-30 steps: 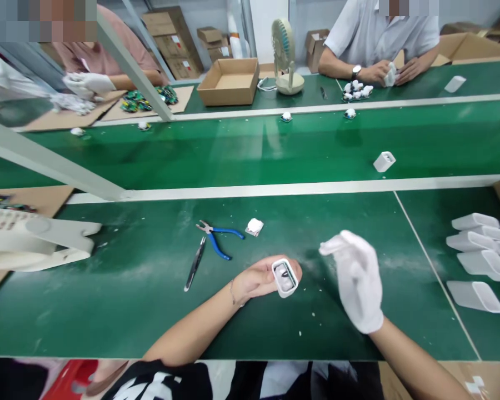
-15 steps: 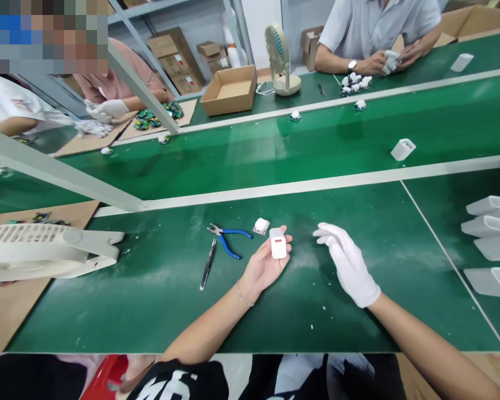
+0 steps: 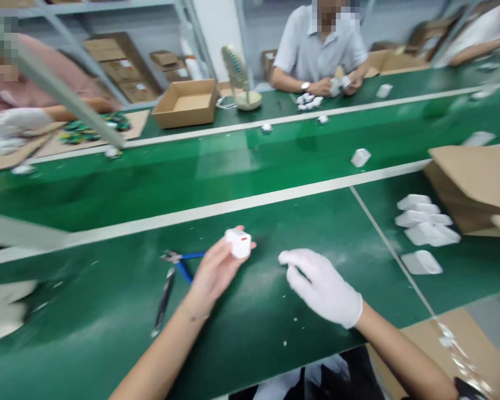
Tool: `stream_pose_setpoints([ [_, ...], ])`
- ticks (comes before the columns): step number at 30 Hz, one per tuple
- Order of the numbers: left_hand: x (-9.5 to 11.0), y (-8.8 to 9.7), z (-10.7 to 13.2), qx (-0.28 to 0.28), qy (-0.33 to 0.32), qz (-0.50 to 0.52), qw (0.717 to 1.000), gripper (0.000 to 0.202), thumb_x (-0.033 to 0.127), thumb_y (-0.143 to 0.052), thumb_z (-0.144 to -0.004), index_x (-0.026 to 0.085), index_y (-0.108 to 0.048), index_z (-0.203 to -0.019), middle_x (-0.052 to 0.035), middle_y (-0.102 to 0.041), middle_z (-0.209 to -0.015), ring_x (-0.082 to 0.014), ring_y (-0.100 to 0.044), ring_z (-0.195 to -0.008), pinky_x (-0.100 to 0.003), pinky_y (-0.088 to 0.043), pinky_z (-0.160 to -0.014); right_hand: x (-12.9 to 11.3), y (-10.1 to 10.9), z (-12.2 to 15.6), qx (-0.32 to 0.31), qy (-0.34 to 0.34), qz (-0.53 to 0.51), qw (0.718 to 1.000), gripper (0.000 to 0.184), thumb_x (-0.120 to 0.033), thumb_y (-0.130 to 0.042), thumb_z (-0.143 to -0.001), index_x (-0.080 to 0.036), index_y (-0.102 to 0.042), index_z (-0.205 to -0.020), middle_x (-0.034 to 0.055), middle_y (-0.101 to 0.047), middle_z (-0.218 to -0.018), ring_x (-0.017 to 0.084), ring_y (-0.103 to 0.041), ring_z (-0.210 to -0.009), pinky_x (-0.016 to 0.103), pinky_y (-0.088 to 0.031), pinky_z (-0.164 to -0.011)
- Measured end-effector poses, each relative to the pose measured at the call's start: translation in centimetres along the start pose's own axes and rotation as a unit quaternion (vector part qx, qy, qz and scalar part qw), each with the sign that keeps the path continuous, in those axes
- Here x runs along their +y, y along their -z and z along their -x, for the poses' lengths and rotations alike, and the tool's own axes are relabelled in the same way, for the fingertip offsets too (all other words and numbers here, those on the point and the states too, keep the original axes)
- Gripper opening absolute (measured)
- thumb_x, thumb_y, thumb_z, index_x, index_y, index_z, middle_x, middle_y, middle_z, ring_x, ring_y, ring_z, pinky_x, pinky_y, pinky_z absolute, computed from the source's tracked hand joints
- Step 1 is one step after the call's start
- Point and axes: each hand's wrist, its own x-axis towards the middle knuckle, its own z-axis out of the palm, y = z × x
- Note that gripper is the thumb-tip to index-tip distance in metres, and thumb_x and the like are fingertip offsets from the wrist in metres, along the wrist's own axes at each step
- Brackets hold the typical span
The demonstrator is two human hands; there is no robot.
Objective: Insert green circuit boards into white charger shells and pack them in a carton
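Observation:
My left hand (image 3: 214, 266), bare, holds up a small white charger housing (image 3: 238, 244) with a red slot in its end face. Its fingers are wrapped round the housing's sides. To the right, over the green bench, my right hand (image 3: 323, 286) in a white glove holds nothing; its thumb and forefinger are apart. Blue-handled pliers (image 3: 185, 266) lie beside my left hand, partly covered by it. Black tweezers (image 3: 163, 303) rest nearer to me, left of my forearm.
Several white housings (image 3: 427, 222) lie at right beside an open cardboard box (image 3: 470, 183). Beyond a pale rail runs a green belt (image 3: 291, 161) carrying a housing (image 3: 360, 158) and small white parts. Across it, co-workers sit near a fan (image 3: 237, 78) and a shallow carton (image 3: 185, 105).
The view has swung right, bringing the cardboard box into sight. My left hand has turned the housing, and the right hand's fingers have bent. The small white part by the pliers no longer shows.

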Motion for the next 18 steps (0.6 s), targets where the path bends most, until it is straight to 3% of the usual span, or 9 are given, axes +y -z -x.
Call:
stream_pose_setpoints([
  [2,2.4,0.5,-2.9,0.04,-0.107,-0.246,0.963,0.051,0.035,-0.071,-0.072,0.016,-0.061,-0.119,-0.0073,-0.069,-0.108,-0.0222,-0.068,-0.091,-0.033,-0.057,-0.08,-0.4,1.9,1.9,0.025,0.004,0.088,0.996,0.02,-0.019,-0.049,-0.09,-0.022,-0.061,-0.106,0.0044,-0.07,-0.097,0.018,-0.065,-0.088,0.033,-0.051,-0.081],
  [4,4.5,0.8,-7.0,0.111,-0.229,-0.483,0.838,0.049,0.03,-0.063,-0.078,0.014,-0.056,-0.124,-0.0087,-0.063,-0.117,-0.025,-0.063,-0.101,-0.039,-0.053,-0.089,0.1,4.0,4.5,0.136,-0.071,0.174,0.973,0.021,-0.018,-0.05,-0.089,-0.022,-0.062,-0.106,0.0053,-0.07,-0.098,0.018,-0.064,-0.09,0.033,-0.051,-0.081],
  [6,5.7,0.8,-11.1,0.131,-0.238,-0.64,0.719,0.049,0.028,-0.052,-0.084,0.011,-0.05,-0.131,-0.0109,-0.06,-0.119,-0.0287,-0.059,-0.109,-0.045,-0.049,-0.094,1.8,6.1,7.3,0.272,-0.173,0.29,0.901,0.02,-0.021,-0.051,-0.088,-0.021,-0.063,-0.105,0.008,-0.069,-0.102,0.022,-0.062,-0.096,0.037,-0.049,-0.084],
  [7,6.0,0.7,-13.0,0.127,-0.228,-0.673,0.692,0.049,0.026,-0.05,-0.085,0.009,-0.049,-0.131,-0.0132,-0.06,-0.118,-0.032,-0.059,-0.11,-0.049,-0.049,-0.094,2.9,7.2,8.7,0.323,-0.211,0.351,0.853,0.02,-0.022,-0.052,-0.087,-0.02,-0.064,-0.102,0.0096,-0.068,-0.103,0.024,-0.061,-0.098,0.04,-0.048,-0.086],
  [9,6.1,0.5,-15.7,0.114,-0.202,-0.702,0.674,0.049,0.024,-0.049,-0.084,0.003,-0.05,-0.128,-0.0186,-0.06,-0.115,-0.038,-0.059,-0.107,-0.056,-0.048,-0.089,5.3,8.9,11.0,0.347,-0.253,0.428,0.795,0.019,-0.023,-0.051,-0.085,-0.018,-0.066,-0.097,0.012,-0.068,-0.103,0.027,-0.061,-0.098,0.043,-0.046,-0.085],
  [11,5.9,0.1,-16.7,0.11,-0.198,-0.71,0.667,0.051,0.023,-0.05,-0.082,0.0,-0.048,-0.128,-0.0233,-0.057,-0.117,-0.0422,-0.055,-0.11,-0.058,-0.047,-0.088,7.4,10.1,12.5,0.308,-0.302,0.465,0.773,0.02,-0.027,-0.052,-0.083,-0.018,-0.067,-0.092,0.013,-0.067,-0.106,0.029,-0.06,-0.096,0.042,-0.046,-0.079],
  [13,5.5,-0.7,-15.2,0.115,-0.227,-0.713,0.653,0.058,0.027,-0.051,-0.082,0.0,-0.041,-0.133,-0.0251,-0.053,-0.124,-0.0429,-0.047,-0.119,-0.057,-0.043,-0.095,8.3,10.3,13.0,0.256,-0.334,0.466,0.779,0.019,-0.03,-0.052,-0.083,-0.019,-0.068,-0.084,0.0112,-0.069,-0.102,0.028,-0.059,-0.088,0.038,-0.045,-0.07],
  [15,4.5,-1.6,-11.1,0.091,-0.288,-0.703,0.644,0.061,0.032,-0.05,-0.084,0.003,-0.037,-0.136,-0.0233,-0.049,-0.131,-0.0395,-0.043,-0.126,-0.053,-0.038,-0.103,7.8,9.2,12.1,0.234,-0.311,0.449,0.804,0.021,-0.032,-0.053,-0.084,-0.02,-0.067,-0.075,0.009,-0.07,-0.091,0.025,-0.058,-0.078,0.034,-0.043,-0.063],
  [18,1.5,-3.4,-2.5,-0.076,-0.33,-0.674,0.657,0.06,0.038,-0.05,-0.086,0.012,-0.034,-0.138,-0.0172,-0.048,-0.138,-0.032,-0.046,-0.127,-0.047,-0.039,-0.107,4.7,5.3,8.9,0.192,-0.174,0.403,0.878,0.024,-0.032,-0.055,-0.087,-0.02,-0.065,-0.069,0.0068,-0.068,-0.077,0.02,-0.057,-0.068,0.03,-0.04,-0.06],
])
